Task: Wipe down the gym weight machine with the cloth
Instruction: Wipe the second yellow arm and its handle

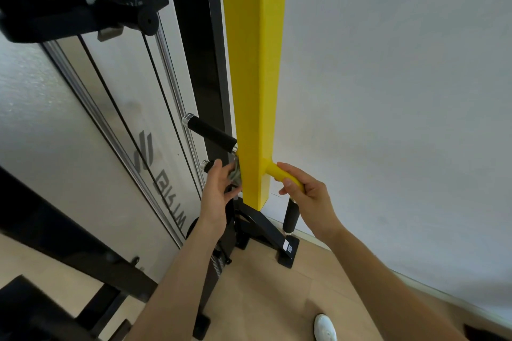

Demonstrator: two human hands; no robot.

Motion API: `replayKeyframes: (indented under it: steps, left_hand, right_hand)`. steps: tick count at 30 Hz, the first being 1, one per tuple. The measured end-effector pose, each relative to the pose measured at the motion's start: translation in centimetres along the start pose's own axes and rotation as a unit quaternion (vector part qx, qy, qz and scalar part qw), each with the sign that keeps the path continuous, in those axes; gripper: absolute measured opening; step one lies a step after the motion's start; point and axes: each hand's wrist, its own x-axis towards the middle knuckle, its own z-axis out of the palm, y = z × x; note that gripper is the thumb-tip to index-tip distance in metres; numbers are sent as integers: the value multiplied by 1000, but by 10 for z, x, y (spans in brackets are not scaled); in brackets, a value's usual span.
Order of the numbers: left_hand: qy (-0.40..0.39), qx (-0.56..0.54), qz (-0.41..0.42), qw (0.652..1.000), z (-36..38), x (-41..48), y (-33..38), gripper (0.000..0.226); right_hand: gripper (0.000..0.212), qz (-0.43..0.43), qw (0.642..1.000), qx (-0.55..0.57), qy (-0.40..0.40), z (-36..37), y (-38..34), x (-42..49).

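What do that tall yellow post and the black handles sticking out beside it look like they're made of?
Yellow post: probably painted or powder-coated steel tube, judging by its crisp square edges and even satin sheen. Black handle: looks like matte foam or rubber grip, capped with shiny metal rings.

You have a single view, from the camera worn on your head, so no second view overlaps with it. It looks forward and steeply down along the yellow post (253, 77), which rises from the middle to 12 o'clock and stands very near the lens. Your left hand (219, 191) and right hand (307, 191) meet the post just below centre, at arm's reach. The wide lens bends the white wall (401, 91) at 3 o'clock and catches the wooden floor (277, 299) at 6 o'clock.
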Motion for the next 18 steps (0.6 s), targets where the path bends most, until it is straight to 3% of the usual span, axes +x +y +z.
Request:
replayKeyframes:
  steps: [6,14,18]
  left_hand:
    - [12,22,-57,998,5,-1,-7,58]
    - [46,-91,32,994,6,-14,12,30]
    - [43,-165,38,985,-3,-23,10,34]
  right_hand:
    - [31,-4,1000,-6,-2,0,1,0]
    - [31,-10,1000,-8,-5,-1,4,3]
    - [32,-14,1000,-2,0,-2,3,3]
